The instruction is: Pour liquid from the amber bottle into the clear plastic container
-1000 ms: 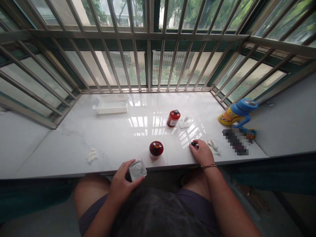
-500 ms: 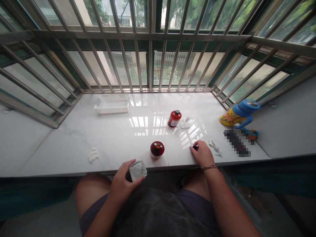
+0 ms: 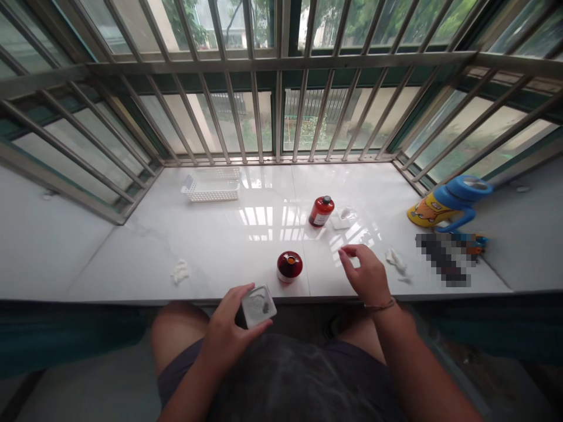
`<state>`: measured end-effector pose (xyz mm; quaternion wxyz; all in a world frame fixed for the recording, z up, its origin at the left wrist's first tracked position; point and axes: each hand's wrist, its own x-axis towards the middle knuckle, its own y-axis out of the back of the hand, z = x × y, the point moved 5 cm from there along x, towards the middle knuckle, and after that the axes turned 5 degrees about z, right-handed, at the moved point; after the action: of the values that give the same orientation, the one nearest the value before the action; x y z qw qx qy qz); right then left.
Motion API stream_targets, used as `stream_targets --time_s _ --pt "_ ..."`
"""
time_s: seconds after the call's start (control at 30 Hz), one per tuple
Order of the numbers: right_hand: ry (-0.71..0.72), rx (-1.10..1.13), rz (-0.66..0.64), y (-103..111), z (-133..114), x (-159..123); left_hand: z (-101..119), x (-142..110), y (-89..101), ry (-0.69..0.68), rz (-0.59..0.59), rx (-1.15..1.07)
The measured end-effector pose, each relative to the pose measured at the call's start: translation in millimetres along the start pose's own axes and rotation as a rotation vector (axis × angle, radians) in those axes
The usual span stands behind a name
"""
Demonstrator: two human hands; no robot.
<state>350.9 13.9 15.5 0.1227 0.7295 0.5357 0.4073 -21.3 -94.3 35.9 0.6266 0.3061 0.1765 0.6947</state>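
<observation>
L hand [image 3: 229, 334] grips a small clear square container [image 3: 258, 305] at the near sill edge, fingers wrapped round its sides, held over the lap, abt 7 o'clock from the open brown bottle [image 3: 289, 266]. R hand [image 3: 365, 272] hovers just above the white sill [image 3: 220, 246], at 3 o'clock of that bottle, thumb and forefinger pinched close; can't tell if anything is between them (too small, poss. nothing). A capped red-brown bottle [image 3: 321, 211] stands at 12–1 o'clock, small white packet [image 3: 341, 220] just beside it.

Risks, as I judge: open bottle sits near the edge w/ no cap on, so a knock from either wrist could tip it and spill onto the lap. The container is held off the sill, so a slack grip drops it.

Hard to read: dark speck inside the container, unclear what. White wads at 9 o'clock [image 3: 179, 271] and 3 o'clock [image 3: 396, 259], prob. cotton. Item by the blue-yellow jug [image 3: 444, 205] is blurred out.
</observation>
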Motion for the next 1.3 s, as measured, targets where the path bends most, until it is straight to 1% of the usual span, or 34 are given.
stream_targets --time_s 0.03,0.1,0.17,0.2,0.27,0.3,0.37,0.43,0.5,0.6,0.67,0.77,0.83,0.9,1.03,1.1,1.17,1.23,1.3 --pt "0.045 0.098 -0.055 0.1 -19.5 -7.3 5.3 -0.5 1.3 -0.024 -0.007 0.001" --pt "0.100 0.321 -0.239 -4.3 -57.5 -24.5 18.2 -0.7 3.6 -0.074 -0.027 -0.001" --pt "0.056 0.554 -0.409 -11.9 -88.0 -42.2 33.9 0.6 5.5 -0.120 -0.042 -0.020" --pt "0.014 0.668 -0.482 -17.2 -100.3 -50.9 42.7 1.9 6.4 -0.141 -0.045 -0.037" --pt "-0.114 0.897 -0.604 -30.5 -117.6 -67.3 60.9 5.7 7.6 -0.164 -0.043 -0.076" --pt "-0.194 1.022 -0.652 -37.6 -123.3 -75.0 69.7 8.0 7.5 -0.165 -0.045 -0.094" --pt "-0.363 1.257 -0.703 -49.4 -130.1 -87.8 85.6 13.2 6.4 -0.153 -0.046 -0.127" --pt "-0.495 1.418 -0.694 -55.3 -133.8 -95.4 98.7 18.2 3.9 -0.142 -0.045 -0.153" --pt "-0.590 1.503 -0.622 -54.4 -136.3 -96.5 108.5 22.6 0.4 -0.140 -0.034 -0.171" --pt "-0.727 1.586 -0.483 -47.4 -140.6 -91.9 118.7 28.2 -6.3 -0.146 -0.003 -0.186" --pt "-0.800 1.627 -0.437 -44.4 -144.2 -89.4 124.5 31.4 -12.1 -0.170 0.015 -0.193" --pt "-0.867 1.721 -0.416 -44.3 -147.5 -89.5 132.2 34.5 -22.6 -0.226 0.027 -0.191" --pt "-0.938 1.770 -0.381 -46.1 -144.6 -92.2 134.9 35.0 -29.7 -0.244 0.029 -0.185" --pt "-1.022 1.768 -0.329 -47.9 -138.8 -95.4 136.1 34.0 -35.5 -0.256 0.022 -0.183" --pt "-1.134 1.760 -0.269 -48.3 -130.8 -97.2 132.9 30.6 -39.6 -0.298 -0.019 -0.199" --pt "-1.162 1.763 -0.270 -47.7 -129.2 -95.7 126.8 30.0 -36.3 -0.339 -0.017 -0.224" --pt "-1.171 1.761 -0.259 -46.3 -126.6 -93.2 115.8 31.4 -31.1 -0.358 0.007 -0.265" --pt "-1.171 1.744 -0.216 -43.9 -121.5 -90.3 100.8 34.7 -27.6 -0.319 0.025 -0.305" --pt "-1.172 1.710 -0.176 -41.5 -115.0 -88.3 86.1 38.2 -27.6 -0.243 0.030 -0.322"
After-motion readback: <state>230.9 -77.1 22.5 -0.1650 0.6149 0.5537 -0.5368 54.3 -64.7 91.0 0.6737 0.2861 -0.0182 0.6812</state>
